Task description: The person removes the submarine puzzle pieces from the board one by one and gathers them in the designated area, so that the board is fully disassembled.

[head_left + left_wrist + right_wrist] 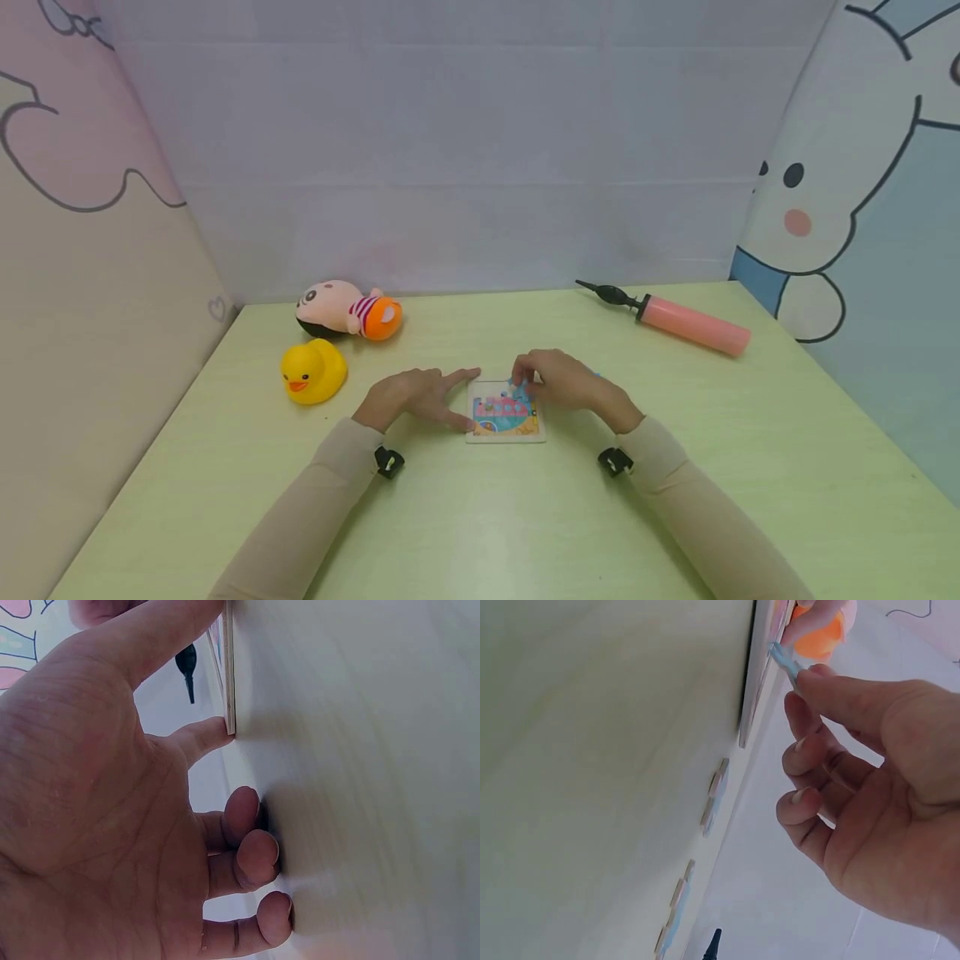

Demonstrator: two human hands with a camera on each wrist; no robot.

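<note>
A small picture puzzle in a pale frame (506, 440) lies on the table in front of me, its picture mostly pink, blue and sandy. My left hand (423, 393) spans the puzzle's left side, thumb at the lower left corner and index finger stretched to the upper left one. In the left wrist view its other fingers (257, 856) rest by the tabletop. Over the upper right of the puzzle, my right hand (558, 379) pinches a light blue puzzle piece (786, 661) between thumb and forefinger. The piece is tilted, its lower end right at the board.
Several loose puzzle pieces (718, 778) lie to the right of the board, largely hidden behind my right hand in the head view. A yellow rubber duck (313, 372) and a doll (348, 310) sit at the left. A pink hand pump (693, 323) lies at the back right.
</note>
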